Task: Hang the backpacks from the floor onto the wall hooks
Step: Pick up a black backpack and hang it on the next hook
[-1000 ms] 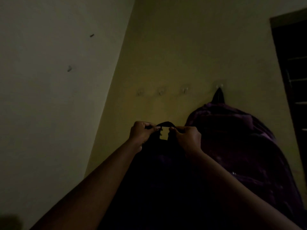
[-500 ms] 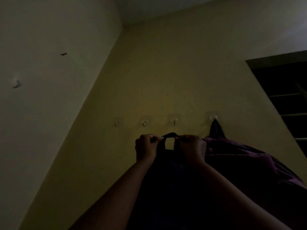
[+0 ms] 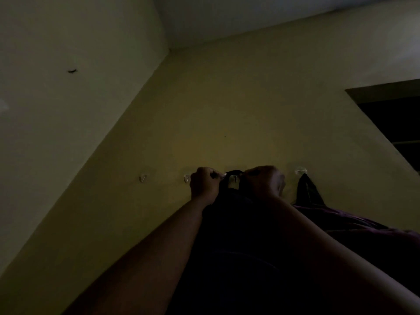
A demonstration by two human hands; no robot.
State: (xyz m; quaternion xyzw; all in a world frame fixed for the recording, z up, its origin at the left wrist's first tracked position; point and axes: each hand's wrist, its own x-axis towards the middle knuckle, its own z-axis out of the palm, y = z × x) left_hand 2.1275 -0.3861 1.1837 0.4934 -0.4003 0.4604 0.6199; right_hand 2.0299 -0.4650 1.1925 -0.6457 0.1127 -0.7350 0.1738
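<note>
- Both hands are pinching the top loop (image 3: 235,172) of a dark backpack (image 3: 238,235): the left hand (image 3: 204,186) is closing its fingers on the loop's left end, the right hand (image 3: 264,181) on its right end, at the centre of the frame.
- Head view: the loop is sitting right at a wall hook (image 3: 235,178), which is showing through the gap under it; whether it is resting on the hook is too dark to tell.
- Below the hands, the backpack is hanging down, filling the lower middle of the frame between the forearms.
- At right, a purple backpack (image 3: 363,230) is hanging by its strap from the rightmost hook (image 3: 300,171).
- Two bare hooks (image 3: 142,177) (image 3: 186,177) are sitting left of the hands on the yellow wall (image 3: 227,110).
- A dark opening (image 3: 395,123) is showing at the right edge.
</note>
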